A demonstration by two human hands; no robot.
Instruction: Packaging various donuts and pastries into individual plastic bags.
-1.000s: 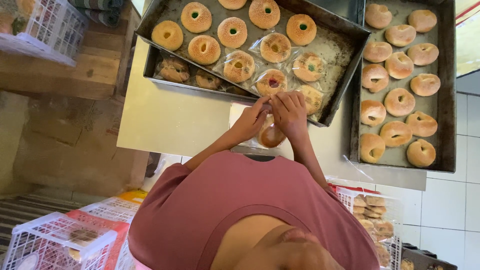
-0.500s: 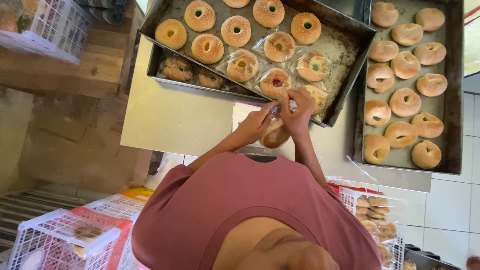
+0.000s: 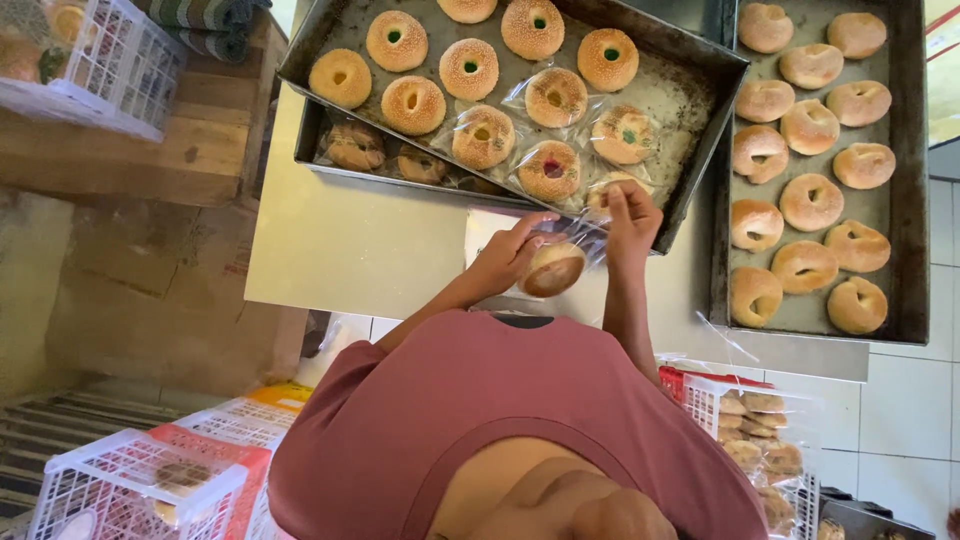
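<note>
Left hand (image 3: 505,258) now cupping bagged bun (image 3: 553,268) at surface (image 3: 360,250) near edge, grip pinching it; right hand (image 3: 630,222) lifted since a second ago, grip pinching clear bag (image 3: 580,238) mouth beside front tray (image 3: 700,150) corner

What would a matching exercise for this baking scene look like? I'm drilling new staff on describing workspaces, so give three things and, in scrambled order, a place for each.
Things:
1. Bagged bun
2. Plain ring buns
3. White crate

Places:
A. Wooden shelf, upper left
B. Between left hand and right hand
C. Tray at right

Pairs: 1-B, 2-C, 3-A
</note>
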